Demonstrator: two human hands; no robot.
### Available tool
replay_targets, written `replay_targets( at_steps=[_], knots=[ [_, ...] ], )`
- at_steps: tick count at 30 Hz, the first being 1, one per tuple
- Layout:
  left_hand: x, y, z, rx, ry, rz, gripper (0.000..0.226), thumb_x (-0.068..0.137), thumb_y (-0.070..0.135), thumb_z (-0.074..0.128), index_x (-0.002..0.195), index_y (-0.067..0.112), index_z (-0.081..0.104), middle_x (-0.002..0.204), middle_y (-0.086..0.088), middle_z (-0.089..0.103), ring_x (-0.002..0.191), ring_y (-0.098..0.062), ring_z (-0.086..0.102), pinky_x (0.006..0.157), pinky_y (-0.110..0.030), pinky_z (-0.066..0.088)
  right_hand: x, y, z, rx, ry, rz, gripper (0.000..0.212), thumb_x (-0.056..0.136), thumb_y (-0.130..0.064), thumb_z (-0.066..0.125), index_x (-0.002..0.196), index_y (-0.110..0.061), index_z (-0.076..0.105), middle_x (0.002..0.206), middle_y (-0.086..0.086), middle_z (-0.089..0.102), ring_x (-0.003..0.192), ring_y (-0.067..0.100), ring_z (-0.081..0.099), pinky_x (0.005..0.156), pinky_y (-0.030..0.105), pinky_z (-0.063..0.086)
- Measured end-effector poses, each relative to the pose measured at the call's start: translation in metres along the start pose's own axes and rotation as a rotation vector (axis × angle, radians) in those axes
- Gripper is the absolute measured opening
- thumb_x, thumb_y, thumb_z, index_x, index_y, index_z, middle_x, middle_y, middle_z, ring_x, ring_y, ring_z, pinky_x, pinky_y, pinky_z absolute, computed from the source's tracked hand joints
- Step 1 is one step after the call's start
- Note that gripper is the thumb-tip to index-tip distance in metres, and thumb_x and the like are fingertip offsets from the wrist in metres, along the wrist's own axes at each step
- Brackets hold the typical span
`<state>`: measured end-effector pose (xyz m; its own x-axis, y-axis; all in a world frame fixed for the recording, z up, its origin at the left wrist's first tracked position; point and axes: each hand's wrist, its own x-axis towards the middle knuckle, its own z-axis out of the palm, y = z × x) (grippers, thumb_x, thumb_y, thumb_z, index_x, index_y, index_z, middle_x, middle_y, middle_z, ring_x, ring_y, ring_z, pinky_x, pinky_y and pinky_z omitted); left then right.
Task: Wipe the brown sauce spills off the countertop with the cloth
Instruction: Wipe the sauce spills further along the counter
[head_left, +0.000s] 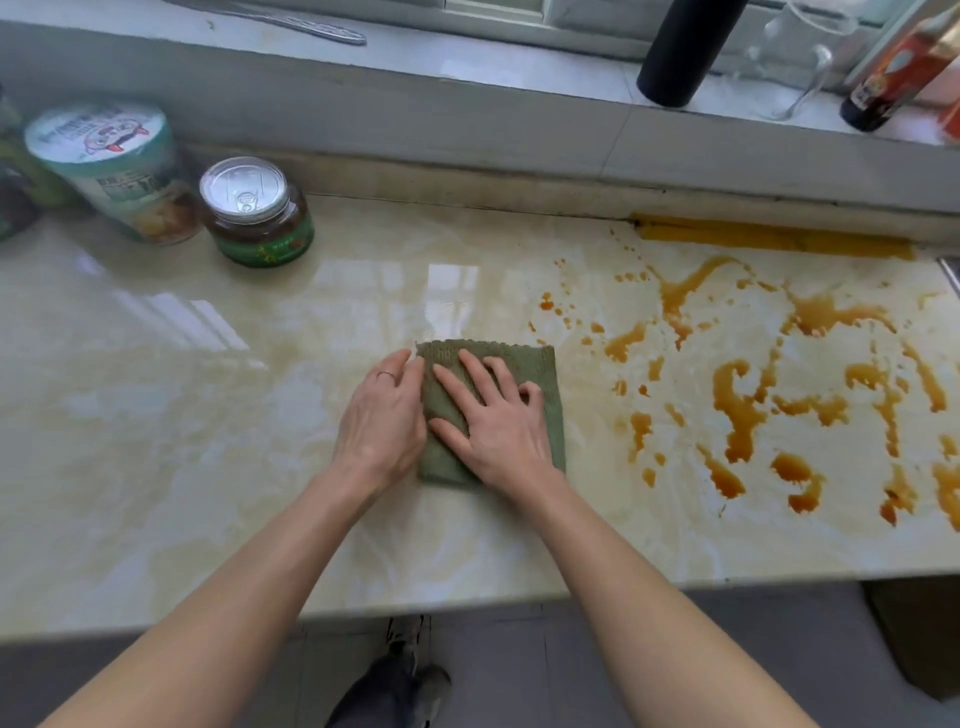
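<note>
A folded green cloth (540, 369) lies flat in the middle of the pale marble countertop (208, 415). My right hand (493, 415) rests on top of it, palm down with fingers spread. My left hand (382, 421) lies against the cloth's left edge, fingertips touching its upper left corner. Brown sauce spills (737, 395) spread in streaks and drops across the right part of the countertop, starting a short way right of the cloth. A long sauce band (769, 241) runs along the back wall joint.
A jar with a metal lid (257, 213) and a teal tub (119, 171) stand at the back left. On the window ledge are a black bottle (685, 52), a glass pitcher (795, 62) and a sauce bottle (893, 78). The counter's front edge (467, 603) is near me.
</note>
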<state>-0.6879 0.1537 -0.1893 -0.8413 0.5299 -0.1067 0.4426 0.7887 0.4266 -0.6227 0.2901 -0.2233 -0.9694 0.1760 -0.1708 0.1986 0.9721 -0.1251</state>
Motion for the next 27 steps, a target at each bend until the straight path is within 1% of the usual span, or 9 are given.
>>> replay_targets(
  at_steps=[4,7,10,12,14,18,21,25,27],
  knots=[
    [0.016,0.004,-0.005,-0.002,-0.012,0.009,0.049,0.095,0.008,0.038,0.143,0.009,0.032,0.155,-0.01,0.025,0.141,-0.026,0.027,0.114,-0.033,0.028,0.019,0.047,-0.005,0.063,0.036,0.34,0.064,0.096,-0.063,0.022,0.153,-0.04,0.005,0.163,-0.006,-0.004,0.149,0.018,-0.005,0.113,0.047,0.01],
    [0.025,0.0,-0.006,-0.012,-0.016,0.003,0.05,0.096,0.009,0.037,0.145,0.01,0.03,0.156,-0.009,0.023,0.142,-0.025,0.026,0.115,-0.033,0.027,0.017,0.036,0.001,0.113,0.037,0.478,0.065,0.098,-0.058,0.02,0.154,-0.035,-0.002,0.162,-0.001,-0.013,0.148,0.023,-0.017,0.117,0.051,-0.005],
    [0.038,0.001,-0.005,-0.027,-0.039,0.002,0.051,0.096,0.009,0.034,0.147,0.009,0.027,0.158,-0.008,0.019,0.144,-0.022,0.022,0.116,-0.029,0.022,0.018,0.003,0.008,0.1,0.062,0.325,0.064,0.095,-0.058,0.011,0.154,-0.036,0.002,0.162,-0.002,-0.011,0.148,0.024,-0.016,0.115,0.05,-0.014],
    [0.048,0.007,-0.006,-0.057,-0.048,0.015,0.053,0.097,0.009,0.033,0.149,0.009,0.023,0.159,-0.007,0.016,0.146,-0.02,0.017,0.118,-0.028,0.017,0.034,0.004,0.003,0.096,0.055,0.189,0.065,0.091,-0.059,0.007,0.153,-0.039,0.009,0.163,-0.004,-0.002,0.149,0.022,-0.009,0.116,0.049,-0.01],
    [0.057,0.014,-0.008,-0.12,-0.048,-0.009,0.052,0.099,0.009,0.031,0.15,0.008,0.019,0.159,-0.005,0.015,0.147,-0.017,0.015,0.117,-0.025,0.013,0.056,0.025,-0.007,0.053,0.029,0.126,0.06,0.095,-0.059,0.01,0.152,-0.043,0.006,0.163,-0.007,-0.003,0.149,0.019,-0.009,0.117,0.048,-0.008],
    [0.07,0.015,-0.006,-0.066,-0.079,0.022,0.055,0.098,0.007,0.026,0.151,0.008,0.01,0.161,-0.003,0.005,0.148,-0.016,0.007,0.117,-0.022,0.006,0.078,0.081,-0.022,0.108,-0.012,0.353,0.056,0.101,-0.054,0.018,0.153,-0.042,-0.001,0.162,-0.008,-0.013,0.148,0.016,-0.014,0.119,0.049,-0.007],
    [0.076,0.009,-0.003,0.001,-0.104,0.07,0.059,0.096,0.005,0.026,0.152,0.007,0.006,0.161,-0.005,0.0,0.148,-0.017,0.003,0.118,-0.023,0.004,0.068,0.081,-0.019,0.124,0.015,0.483,0.059,0.101,-0.052,0.019,0.153,-0.038,-0.004,0.162,-0.004,-0.015,0.147,0.02,-0.017,0.118,0.052,-0.007],
    [0.081,0.015,-0.006,0.049,-0.137,0.122,0.059,0.097,0.01,0.027,0.151,0.005,0.005,0.16,-0.007,0.0,0.148,-0.018,0.004,0.119,-0.025,0.006,0.063,0.029,-0.009,0.089,0.025,0.347,0.064,0.093,-0.058,0.0,0.153,-0.038,-0.006,0.161,-0.003,-0.017,0.147,0.023,-0.019,0.117,0.051,-0.013],
    [0.087,0.02,-0.007,0.08,-0.148,0.138,0.059,0.097,0.013,0.029,0.151,0.005,0.007,0.16,-0.008,0.001,0.148,-0.019,0.005,0.119,-0.025,0.006,0.071,0.027,-0.012,0.071,0.023,0.257,0.063,0.093,-0.059,0.002,0.153,-0.04,-0.001,0.163,-0.004,-0.011,0.148,0.022,-0.015,0.117,0.05,-0.011]
  ],
)
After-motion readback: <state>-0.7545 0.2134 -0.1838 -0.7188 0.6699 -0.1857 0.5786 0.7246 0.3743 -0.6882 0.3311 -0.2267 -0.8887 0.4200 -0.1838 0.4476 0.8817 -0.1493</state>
